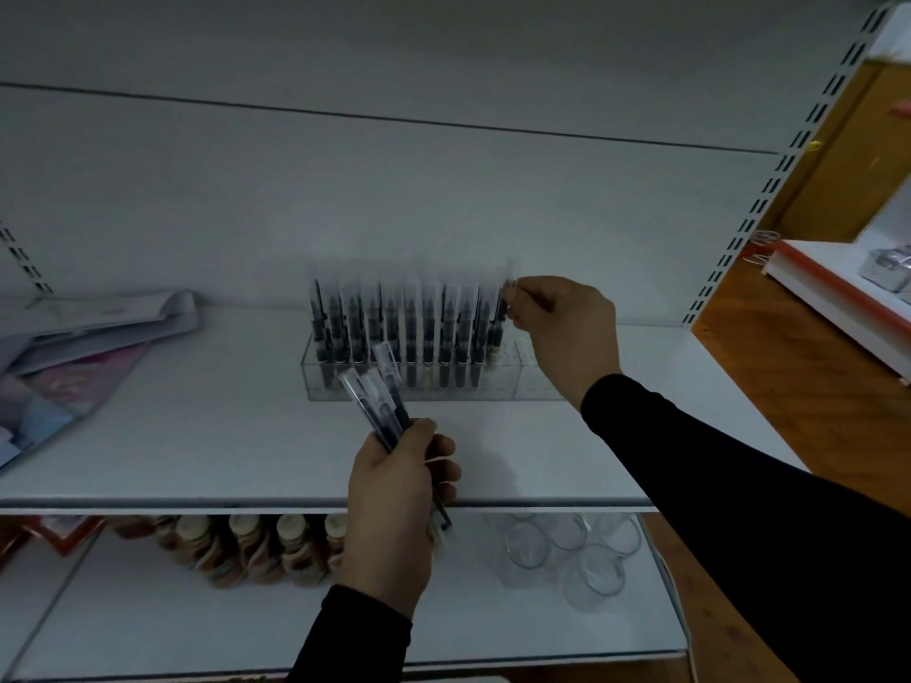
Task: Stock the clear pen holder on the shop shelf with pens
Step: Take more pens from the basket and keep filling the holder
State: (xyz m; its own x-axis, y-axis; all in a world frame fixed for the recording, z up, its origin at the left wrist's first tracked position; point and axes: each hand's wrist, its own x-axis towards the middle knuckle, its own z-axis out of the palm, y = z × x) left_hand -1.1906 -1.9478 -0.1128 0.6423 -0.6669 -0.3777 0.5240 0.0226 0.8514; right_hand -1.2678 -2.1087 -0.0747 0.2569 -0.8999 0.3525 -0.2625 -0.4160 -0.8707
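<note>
**Right hand at the holder's last filled slot, left hand holding spare pens**

We see a clear pen holder (434, 374) sitting on the white shelf (197, 436), close to the back panel and a bit right of centre. It is a long transparent box, and most of its length is filled with upright pens in the holder (409, 332), dark barrels with clear caps, standing in tight rows. The right end of the holder has no pens in it.

The right hand (567, 332) is raised at the right end of the pen rows. Thumb and fingers are curled and pinch the clear cap end of one pen (500, 313), which stands about upright at the edge of the filled part. We cannot tell whether its lower tip is already seated in a slot. The sleeve is black.

The left hand (399, 475) is lower and nearer to us, in front of the holder and over the shelf's front edge. Its fingers are wrapped around a bundle of pens (377, 401), caps pointing up and away towards the holder, tips sticking out below the palm. The bundle overlaps the holder's front wall in our view; contact unclear.

On the shelf's left end lie some flat packets (88, 347), blurred. On the shelf below we see a row of bottles (256, 544) with light caps, and to their right a group of clear glasses (577, 549). A wooden floor (798, 386) shows at right.
</note>
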